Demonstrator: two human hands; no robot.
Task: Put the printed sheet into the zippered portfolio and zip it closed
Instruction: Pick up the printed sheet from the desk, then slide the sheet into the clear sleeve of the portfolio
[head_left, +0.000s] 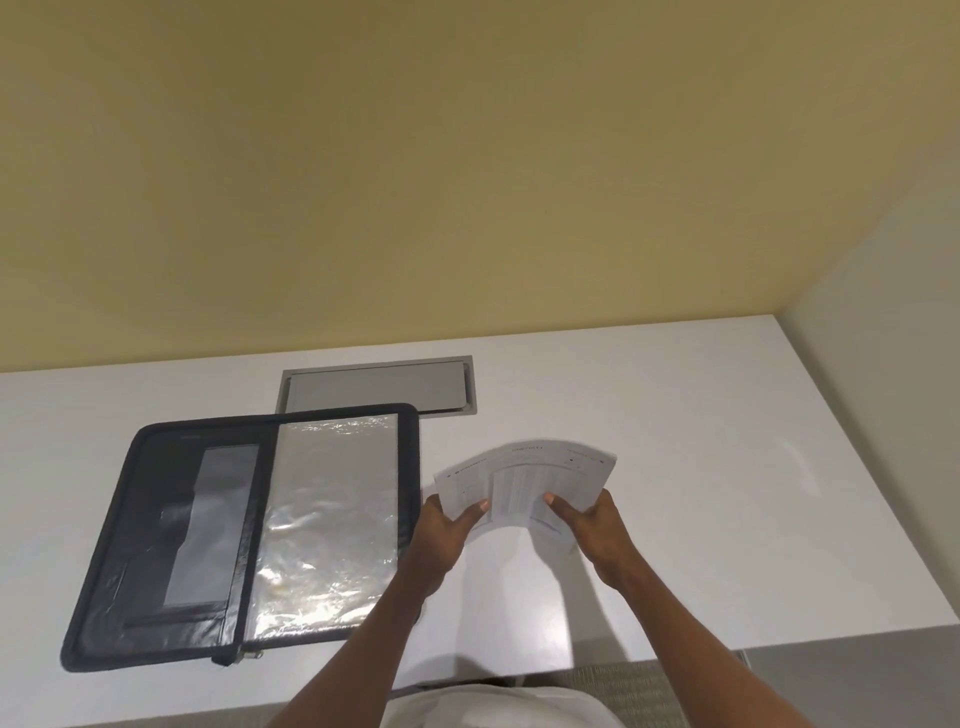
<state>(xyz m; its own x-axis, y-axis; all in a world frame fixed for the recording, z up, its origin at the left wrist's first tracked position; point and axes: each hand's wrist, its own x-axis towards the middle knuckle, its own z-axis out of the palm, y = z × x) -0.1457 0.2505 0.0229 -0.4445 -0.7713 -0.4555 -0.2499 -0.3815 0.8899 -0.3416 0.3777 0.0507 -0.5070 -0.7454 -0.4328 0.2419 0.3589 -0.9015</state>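
Observation:
The black zippered portfolio (156, 545) lies open flat on the left of the white desk (701, 441), its right half covered by a shiny clear plastic sleeve (327, 514). To its right, the printed sheet (530, 478) is held above the desk, bowed upward in an arch. My left hand (447, 525) grips the sheet's left near edge and my right hand (592, 525) grips its right near edge, thumbs on top. The sheet is clear of the portfolio, just past its right border.
A grey rectangular cable hatch (379, 387) is set into the desk behind the portfolio. A yellow wall rises behind the desk and a pale wall closes the right side. The desk's front edge runs near my body.

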